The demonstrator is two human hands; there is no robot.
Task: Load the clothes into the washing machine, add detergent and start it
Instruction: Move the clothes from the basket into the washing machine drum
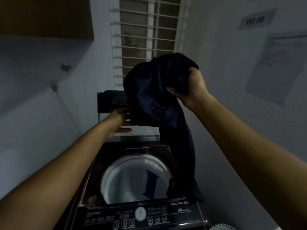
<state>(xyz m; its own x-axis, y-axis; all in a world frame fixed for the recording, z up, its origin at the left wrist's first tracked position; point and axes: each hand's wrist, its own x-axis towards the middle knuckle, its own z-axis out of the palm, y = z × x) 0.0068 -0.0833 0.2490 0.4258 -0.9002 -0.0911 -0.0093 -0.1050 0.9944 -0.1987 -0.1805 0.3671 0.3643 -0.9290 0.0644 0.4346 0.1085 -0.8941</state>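
A dark top-loading washing machine (93, 185) stands below me with its lid raised and its white drum (126, 178) exposed. Inside the drum lies a blue piece of cloth (151, 181). My right hand (191, 90) is closed on a bunched dark navy garment (154, 90), held high above the machine. One long end of the garment hangs down past the drum's right rim. My left hand (119, 123) touches the garment's lower left edge, fingers partly hidden behind the fabric. The control panel (141, 214) with a round dial and buttons runs along the machine's near edge.
A barred window (146, 30) fills the wall straight behind the machine. White walls close in on both sides, with papers (279, 63) posted on the right wall. A brown cabinet (44, 17) hangs at the upper left. A pale ribbed object (222, 227) shows at the bottom right.
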